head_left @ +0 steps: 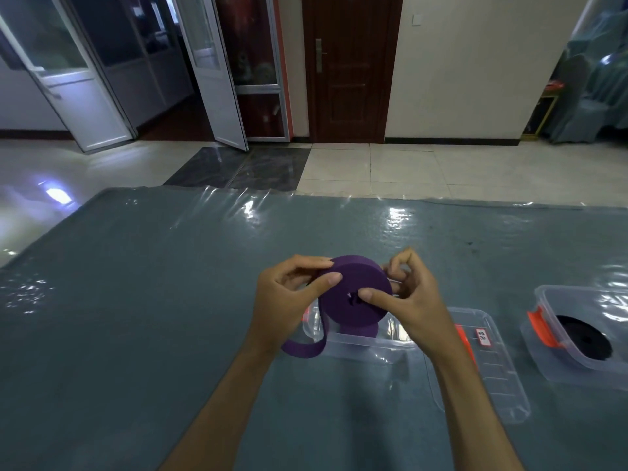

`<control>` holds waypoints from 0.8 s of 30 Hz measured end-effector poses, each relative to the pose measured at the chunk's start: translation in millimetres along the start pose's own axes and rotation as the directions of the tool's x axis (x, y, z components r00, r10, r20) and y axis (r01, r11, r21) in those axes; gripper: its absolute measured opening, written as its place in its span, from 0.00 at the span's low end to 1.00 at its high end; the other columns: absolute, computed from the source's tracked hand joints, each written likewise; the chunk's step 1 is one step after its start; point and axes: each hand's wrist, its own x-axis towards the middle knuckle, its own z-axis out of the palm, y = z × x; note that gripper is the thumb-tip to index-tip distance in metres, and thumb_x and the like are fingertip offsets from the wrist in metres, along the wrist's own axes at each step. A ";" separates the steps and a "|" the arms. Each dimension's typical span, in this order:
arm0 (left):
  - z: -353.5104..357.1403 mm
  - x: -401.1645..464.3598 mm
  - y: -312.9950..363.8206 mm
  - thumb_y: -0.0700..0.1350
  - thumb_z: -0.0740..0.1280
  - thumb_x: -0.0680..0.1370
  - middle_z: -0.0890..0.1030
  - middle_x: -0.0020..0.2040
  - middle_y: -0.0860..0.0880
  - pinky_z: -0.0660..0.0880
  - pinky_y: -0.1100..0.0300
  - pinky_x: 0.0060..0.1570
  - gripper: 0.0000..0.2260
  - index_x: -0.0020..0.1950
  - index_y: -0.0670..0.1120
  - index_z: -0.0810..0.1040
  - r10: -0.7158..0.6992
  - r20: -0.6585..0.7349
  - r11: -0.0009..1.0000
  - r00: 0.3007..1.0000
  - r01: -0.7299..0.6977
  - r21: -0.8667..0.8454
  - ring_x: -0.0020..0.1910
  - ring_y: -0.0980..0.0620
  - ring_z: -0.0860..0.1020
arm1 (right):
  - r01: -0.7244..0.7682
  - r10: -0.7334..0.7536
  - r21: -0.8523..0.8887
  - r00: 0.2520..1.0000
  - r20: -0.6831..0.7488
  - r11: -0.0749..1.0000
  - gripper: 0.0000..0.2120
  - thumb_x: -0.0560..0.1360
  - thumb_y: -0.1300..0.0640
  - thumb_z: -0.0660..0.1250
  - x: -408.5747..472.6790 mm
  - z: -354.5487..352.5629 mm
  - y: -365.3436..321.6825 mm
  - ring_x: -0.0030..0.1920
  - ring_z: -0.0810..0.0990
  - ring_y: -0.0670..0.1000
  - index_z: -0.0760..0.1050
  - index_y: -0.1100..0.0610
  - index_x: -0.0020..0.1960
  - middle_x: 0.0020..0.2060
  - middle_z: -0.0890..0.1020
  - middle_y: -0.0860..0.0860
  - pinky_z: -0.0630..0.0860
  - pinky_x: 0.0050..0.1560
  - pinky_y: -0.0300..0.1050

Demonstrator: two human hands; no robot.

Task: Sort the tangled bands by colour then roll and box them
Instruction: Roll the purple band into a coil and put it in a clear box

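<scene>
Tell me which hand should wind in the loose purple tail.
Left, probably. The tail hangs below the left hand, while the right hand pinches the purple roll at its centre, steadying it.

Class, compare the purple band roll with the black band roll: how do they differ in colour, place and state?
The purple band roll is held in the air between the left hand and the right hand; the black band roll lies in a clear box with an orange clip. The purple roll has a loose tail hanging; the black roll shows none. Both are flat wound coils.
</scene>
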 end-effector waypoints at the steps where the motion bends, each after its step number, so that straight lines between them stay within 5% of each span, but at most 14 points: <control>1: 0.7 -1.0 -2.0 0.43 0.81 0.74 0.89 0.54 0.48 0.82 0.60 0.57 0.10 0.52 0.54 0.89 0.001 0.019 1.000 1.000 -0.001 -0.014 0.55 0.48 0.87 | 0.002 -0.002 0.020 1.000 -0.011 1.000 0.21 0.69 0.61 0.82 0.2 0.9 0.1 0.47 0.88 0.62 0.72 0.52 0.52 0.50 0.87 0.60 0.87 0.41 0.54; 5: -1.3 -2.4 -5.4 0.38 0.75 0.76 0.87 0.58 0.49 0.80 0.63 0.61 0.15 0.61 0.50 0.87 -0.075 0.131 0.994 0.989 0.084 -0.072 0.59 0.52 0.86 | 0.074 -0.076 -0.022 0.995 -0.070 0.997 0.21 0.69 0.60 0.83 1.0 0.7 1.2 0.52 0.89 0.58 0.80 0.48 0.58 0.54 0.88 0.54 0.86 0.46 0.48; 9: 0.2 0.3 -7.0 0.40 0.82 0.72 0.89 0.53 0.47 0.82 0.61 0.56 0.10 0.50 0.51 0.89 -0.015 0.009 1.000 1.000 0.015 -0.006 0.54 0.48 0.88 | -0.013 0.019 -0.094 0.998 0.060 0.996 0.20 0.70 0.58 0.83 0.8 -5.0 4.1 0.49 0.89 0.58 0.72 0.51 0.50 0.51 0.86 0.52 0.86 0.41 0.50; 11: 1.3 -0.4 -9.4 0.39 0.81 0.72 0.89 0.53 0.46 0.82 0.60 0.56 0.08 0.46 0.51 0.89 0.016 -0.011 1.000 1.000 -0.016 0.006 0.54 0.47 0.88 | -0.046 0.053 -0.083 0.995 0.088 0.995 0.21 0.70 0.59 0.83 -0.9 -5.0 7.0 0.48 0.89 0.59 0.73 0.50 0.54 0.52 0.87 0.53 0.87 0.41 0.53; 16: -10.7 -1.7 -9.9 0.39 0.75 0.76 0.86 0.56 0.48 0.79 0.63 0.60 0.14 0.58 0.52 0.88 -0.081 0.161 0.996 0.984 0.086 -0.024 0.57 0.53 0.85 | 0.036 -0.039 -0.118 0.999 -0.023 0.992 0.24 0.66 0.52 0.84 -2.9 -4.6 3.6 0.52 0.88 0.56 0.79 0.47 0.58 0.52 0.87 0.51 0.86 0.46 0.49; 21: -8.1 -4.1 -7.0 0.40 0.80 0.72 0.89 0.50 0.48 0.81 0.65 0.53 0.11 0.51 0.53 0.90 -0.061 0.054 0.998 0.997 0.062 -0.010 0.51 0.52 0.88 | -0.015 0.026 -0.133 0.997 0.076 0.991 0.23 0.69 0.61 0.83 -7.4 -0.8 7.3 0.49 0.89 0.58 0.70 0.52 0.51 0.51 0.87 0.51 0.87 0.39 0.52; 24: -8.0 -6.2 -9.7 0.39 0.79 0.74 0.89 0.52 0.47 0.82 0.63 0.55 0.09 0.52 0.50 0.90 -0.066 0.044 0.998 0.997 0.067 -0.018 0.52 0.50 0.88 | -0.017 0.020 -0.058 0.999 0.039 0.998 0.24 0.70 0.63 0.82 -11.2 1.9 6.7 0.49 0.89 0.61 0.72 0.53 0.58 0.52 0.88 0.56 0.87 0.42 0.57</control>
